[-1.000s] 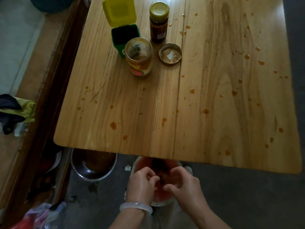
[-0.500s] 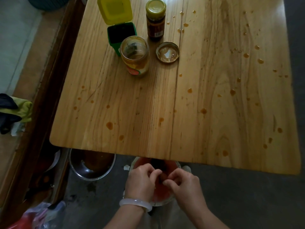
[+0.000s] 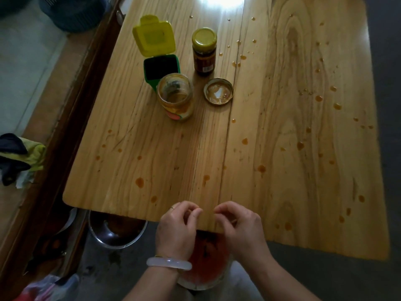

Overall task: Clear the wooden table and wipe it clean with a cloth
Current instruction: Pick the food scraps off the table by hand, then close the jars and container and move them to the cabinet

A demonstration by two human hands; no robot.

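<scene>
From my feed I see both hands raised over the near edge of the wooden table, fingers curled inward with thumb and forefinger tips nearly meeting on each. The left hand, with a pale bangle at the wrist and a ring on one finger, shows nothing between its fingers that I can make out; the right hand looks the same, though a thin sliver near its palm may be something small, and I cannot tell. The two hands are near each other but apart, a strip of bare table edge between them. Beyond that edge, below the hands, I see a bowl with reddish contents, partly covered by both wrists and cut by the table edge. Left of it under the table sits a metal bowl, its far half hidden by the tabletop. No cloth shows on the table. Well away from the hands, toward the table's far left part, stand an open jar smeared inside, its loose lid just to its right lying inside-up, a dark lidded jar behind that, and a green box with its yellow lid flipped open touching or just behind the open jar. Brown sauce drops dot the whole table. A crumpled heap of dark and yellow fabric lies off the table's left side, too dim to identify.
</scene>
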